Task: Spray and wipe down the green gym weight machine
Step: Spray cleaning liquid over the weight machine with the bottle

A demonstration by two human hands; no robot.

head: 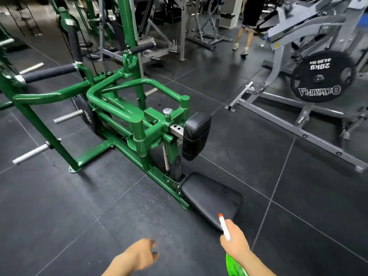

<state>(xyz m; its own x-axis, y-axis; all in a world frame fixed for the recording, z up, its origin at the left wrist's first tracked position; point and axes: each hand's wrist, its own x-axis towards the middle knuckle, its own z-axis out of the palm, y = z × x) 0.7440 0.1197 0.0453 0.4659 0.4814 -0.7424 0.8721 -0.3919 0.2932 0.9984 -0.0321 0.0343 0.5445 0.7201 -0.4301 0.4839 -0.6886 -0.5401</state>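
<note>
The green weight machine (111, 104) fills the middle and left of the head view, with a black seat pad (211, 198) low on the floor and a black chest pad (196, 134) above it. My right hand (236, 242) grips a green spray bottle (236, 265) near the seat pad; its white head with an orange nozzle tip (220, 216) points up toward the machine. My left hand (139, 255) hangs over the floor to the left of the bottle, fingers loosely curled and holding nothing. No cloth is in view.
A grey plate-loaded machine (298, 108) with a black 20 kg plate (322, 76) stands at the right. A person's legs (246, 36) are at the back. Black rubber floor tiles (69, 206) spread around me. Steel weight pegs (31, 154) stick out at left.
</note>
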